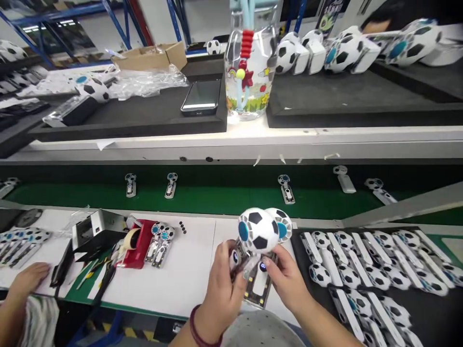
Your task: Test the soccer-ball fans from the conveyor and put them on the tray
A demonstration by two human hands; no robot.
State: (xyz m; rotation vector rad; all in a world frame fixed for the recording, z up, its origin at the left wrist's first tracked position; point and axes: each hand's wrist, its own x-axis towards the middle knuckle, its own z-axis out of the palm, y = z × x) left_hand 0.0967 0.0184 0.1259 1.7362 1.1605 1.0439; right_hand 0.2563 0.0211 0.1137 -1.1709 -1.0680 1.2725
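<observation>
My left hand (221, 284) and my right hand (287, 278) are both closed around a soccer-ball-patterned handheld fan (258, 230) above the white bench (188, 270). The round black-and-white head with blue caps points up. The open handle (257, 286) below shows a board with a small lit light. A second fan head sits just behind the first one, touching it.
A black tray (427, 313) of several fan halves lies at right. A red tape dispenser (139, 246), two fan parts (159, 243) and a black box (94, 233) stand at left. Another person's hand (27, 279) rests at far left. A green conveyor (224, 197) carries several fans.
</observation>
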